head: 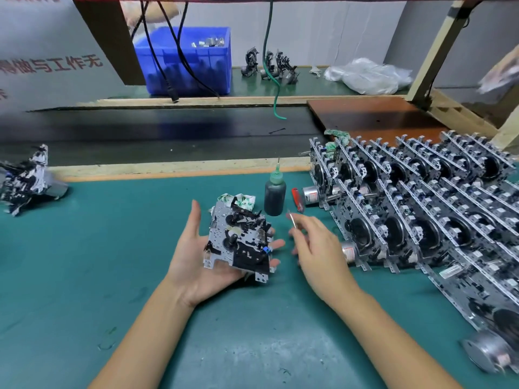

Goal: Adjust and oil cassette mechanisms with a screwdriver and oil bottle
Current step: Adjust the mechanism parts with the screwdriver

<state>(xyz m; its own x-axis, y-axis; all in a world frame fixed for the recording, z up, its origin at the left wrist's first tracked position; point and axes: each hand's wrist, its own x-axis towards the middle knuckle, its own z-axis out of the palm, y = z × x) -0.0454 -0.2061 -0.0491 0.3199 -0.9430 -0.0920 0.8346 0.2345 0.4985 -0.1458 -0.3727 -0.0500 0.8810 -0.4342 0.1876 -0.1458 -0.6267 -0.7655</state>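
A cassette mechanism (238, 240), a metal plate with black parts, lies on the upturned palm of my left hand (188, 265); the thumb stands clear of it and the fingertips show past its right edge. Just right of it, my right hand (317, 248) pinches a thin metal tool (292, 220), slightly blurred, whose tip points up toward the bottle. A dark oil bottle (274, 197) with a green cap and needle tip stands upright on the green mat behind the mechanism. Beside the bottle lies a red-handled screwdriver (297, 199).
Rows of cassette mechanisms (421, 209) with motors fill the mat on the right. One more mechanism (25, 178) sits at the far left. A crumpled paper (241, 199) lies behind the held one. Beyond run a black belt (157, 130), a blue bin (185, 60) and a plastic bag (368, 75).
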